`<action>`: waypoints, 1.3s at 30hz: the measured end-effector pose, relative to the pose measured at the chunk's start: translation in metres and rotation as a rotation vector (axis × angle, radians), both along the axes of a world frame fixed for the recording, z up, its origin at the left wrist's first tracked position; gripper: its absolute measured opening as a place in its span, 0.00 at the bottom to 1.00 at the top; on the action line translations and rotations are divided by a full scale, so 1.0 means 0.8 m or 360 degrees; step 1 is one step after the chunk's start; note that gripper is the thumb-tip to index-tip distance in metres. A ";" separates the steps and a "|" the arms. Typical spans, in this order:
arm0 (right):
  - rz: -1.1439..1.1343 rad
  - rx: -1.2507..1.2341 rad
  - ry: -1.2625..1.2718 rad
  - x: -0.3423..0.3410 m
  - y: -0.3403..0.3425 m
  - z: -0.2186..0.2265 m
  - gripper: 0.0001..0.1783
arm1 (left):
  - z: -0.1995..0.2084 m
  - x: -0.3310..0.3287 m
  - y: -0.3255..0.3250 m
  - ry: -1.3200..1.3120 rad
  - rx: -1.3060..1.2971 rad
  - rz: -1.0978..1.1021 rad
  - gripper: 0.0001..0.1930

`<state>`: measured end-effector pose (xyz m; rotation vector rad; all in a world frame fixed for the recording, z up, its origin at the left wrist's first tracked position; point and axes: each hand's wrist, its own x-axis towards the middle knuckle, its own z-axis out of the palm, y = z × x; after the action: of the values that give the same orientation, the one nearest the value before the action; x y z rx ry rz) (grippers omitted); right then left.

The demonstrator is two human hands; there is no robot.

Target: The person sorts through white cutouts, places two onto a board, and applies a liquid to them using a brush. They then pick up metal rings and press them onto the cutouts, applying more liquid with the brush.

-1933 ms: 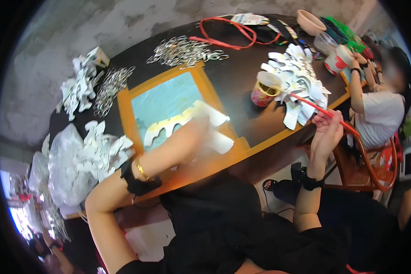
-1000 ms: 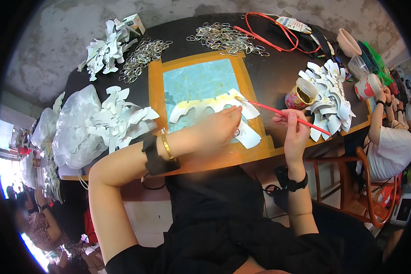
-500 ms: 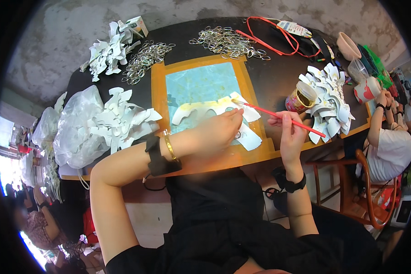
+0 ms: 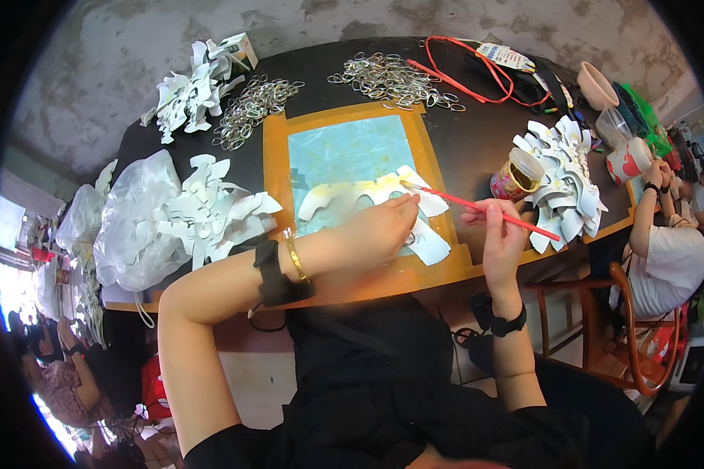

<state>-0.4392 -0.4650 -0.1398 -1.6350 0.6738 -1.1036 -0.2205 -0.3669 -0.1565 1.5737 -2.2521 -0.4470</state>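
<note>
Head view, the only one supplied: a white cut-out paper shape (image 4: pixel 371 205) is seen lying flat on the blue mat (image 4: pixel 344 152) with its orange border, which serves as the landmark here; the shape lies across the near half of the mat and hangs over its near-right edge. The shape is judged to be light, thin and flexible, easily creased or torn at its narrow lobes, and apt to slide on the smooth mat unless pinned; it is best held down flat by its broad middle, not pinched at the tips. The left hand (image 4: pixel 375 233) is pressed onto the near edge of the shape, fingers curled loosely and not clenched, nothing being gripped. A thin red brush (image 4: pixel 477 207) is held in the right hand (image 4: pixel 499 234), to the right of the mat, in a closed pen-like pinch about mid-shaft; its tip is laid on the shape's upper right part, where a yellowish tint is visible. A small open jar (image 4: pixel 516 173) is noted right of the mat, with a stack of finished cut-outs (image 4: pixel 567 184) beyond it. Left of the mat, a further pile of white cut-outs (image 4: pixel 211 211) is recorded against a clear plastic bag (image 4: pixel 137 219). Behind the mat, loose metal rings (image 4: pixel 391 78) are heaped.
</note>
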 end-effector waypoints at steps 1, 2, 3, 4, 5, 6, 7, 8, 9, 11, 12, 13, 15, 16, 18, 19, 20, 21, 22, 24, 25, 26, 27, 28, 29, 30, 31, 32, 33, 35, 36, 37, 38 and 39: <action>-0.0065 0.0042 -0.0066 0.000 0.000 0.000 0.12 | 0.003 0.000 0.000 0.0031 0.0023 -0.0006 0.28; 0.0002 0.0002 0.0000 0.000 0.000 -0.001 0.12 | 0.006 0.001 0.001 0.0059 0.0045 -0.0009 0.29; 0.0008 -0.0024 -0.0004 0.002 0.000 -0.002 0.12 | 0.009 0.002 0.001 0.0061 0.0136 0.0042 0.29; -0.0003 -0.0023 -0.0022 0.002 -0.002 -0.002 0.12 | 0.011 0.001 -0.001 0.0068 0.0216 0.0058 0.29; 0.0086 0.0002 -0.0086 0.004 -0.002 -0.005 0.12 | 0.012 -0.001 -0.003 0.0100 0.0217 0.0043 0.29; 0.0018 -0.0037 -0.0042 0.004 -0.004 -0.005 0.12 | 0.014 -0.002 -0.002 0.0125 0.0235 0.0056 0.29; 0.0043 -0.0016 -0.0084 0.006 -0.003 -0.008 0.12 | 0.014 -0.002 0.000 0.0049 0.0214 0.0067 0.29; 0.0014 -0.0046 -0.0042 0.008 -0.003 -0.009 0.13 | 0.013 -0.001 0.000 0.0021 0.0072 0.0040 0.29; 0.0007 -0.0050 -0.0030 0.009 -0.003 -0.011 0.14 | 0.011 -0.002 0.002 -0.0045 0.0033 0.0017 0.29; -0.0011 -0.0044 -0.0035 0.011 -0.006 -0.013 0.16 | 0.005 -0.001 0.001 -0.0015 0.0025 0.0016 0.29; -0.0011 -0.0026 -0.0050 0.012 -0.007 -0.014 0.16 | 0.003 0.000 0.000 -0.0032 0.0069 0.0018 0.28; 0.0016 0.0021 -0.0090 0.011 -0.007 -0.013 0.16 | 0.000 0.000 0.000 0.0013 -0.0020 0.0015 0.28; -0.0028 0.0006 -0.0020 0.006 -0.008 -0.009 0.16 | -0.002 -0.001 0.001 0.0085 -0.0194 0.0005 0.26; -0.0021 0.0045 -0.0007 0.002 -0.007 -0.006 0.16 | -0.002 -0.001 0.001 0.0086 -0.0198 0.0007 0.26; -0.0063 -0.0005 0.0030 -0.007 -0.005 0.000 0.16 | -0.001 -0.002 0.002 0.0067 -0.0205 0.0008 0.26; -0.0100 0.0015 0.0002 -0.008 -0.004 0.001 0.16 | 0.000 -0.002 0.002 0.0067 -0.0206 0.0006 0.26; -0.0087 0.0021 -0.0021 -0.007 -0.001 0.000 0.16 | 0.001 -0.002 0.002 0.0049 -0.0206 0.0002 0.26; -0.0050 -0.0003 0.0003 -0.005 0.000 -0.001 0.15 | 0.001 -0.002 0.002 0.0008 -0.0207 -0.0006 0.26; -0.0029 -0.0005 -0.0024 -0.001 0.001 -0.003 0.14 | 0.002 -0.002 0.002 0.0014 -0.0116 0.0005 0.27; 0.0063 0.0028 -0.0085 0.004 0.000 -0.006 0.13 | 0.003 0.000 0.002 -0.0015 0.0022 0.0024 0.29; 0.0002 0.0002 -0.0064 0.004 0.001 -0.006 0.13 | 0.003 0.000 0.003 -0.0015 0.0061 0.0026 0.29; -0.0014 0.0015 -0.0043 0.003 0.000 -0.006 0.13 | 0.003 0.000 0.003 -0.0012 0.0054 0.0014 0.29; -0.0061 0.0057 -0.0055 0.002 -0.001 -0.006 0.12 | 0.003 0.001 0.002 -0.0016 0.0054 0.0001 0.29; -0.0006 0.0023 -0.0033 0.002 0.000 -0.006 0.12 | 0.003 0.001 0.002 -0.0024 0.0054 0.0023 0.29; 0.0013 0.0023 -0.0041 0.002 0.000 -0.006 0.13 | 0.003 0.000 0.002 -0.0036 0.0066 0.0037 0.29; 0.0054 0.0030 -0.0111 0.003 0.000 -0.007 0.13 | 0.002 -0.001 0.001 -0.0045 0.0067 0.0036 0.29; 0.0025 0.0016 -0.0060 0.003 0.001 -0.007 0.13 | 0.002 -0.002 0.001 -0.0024 0.0067 0.0040 0.29; 0.0028 0.0012 -0.0070 0.006 0.000 -0.008 0.13 | 0.002 -0.001 0.001 -0.0002 0.0060 0.0040 0.29; 0.0057 0.0041 -0.0093 0.009 0.001 -0.009 0.13 | 0.001 -0.001 0.002 0.0011 0.0023 0.0032 0.29; 0.0007 0.0010 -0.0051 0.009 0.001 -0.009 0.13 | 0.001 0.000 0.003 0.0015 -0.0002 0.0020 0.29; -0.0006 0.0006 -0.0029 0.005 0.003 -0.008 0.12 | 0.001 0.000 0.003 -0.0011 -0.0013 0.0005 0.29; -0.0018 0.0025 -0.0040 0.000 0.004 -0.007 0.12 | 0.000 0.001 0.003 -0.0005 -0.0013 0.0006 0.29; 0.0003 -0.0063 0.0032 -0.006 0.006 -0.005 0.11 | 0.000 0.001 0.002 -0.0026 0.0003 0.0004 0.29; 0.0028 -0.0127 0.0070 -0.012 0.008 -0.002 0.10 | 0.000 0.001 0.001 -0.0053 0.0010 -0.0005 0.29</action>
<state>-0.4488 -0.4586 -0.1418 -1.7346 0.6500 -1.0967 -0.2199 -0.3663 -0.1568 1.5920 -2.2807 -0.4320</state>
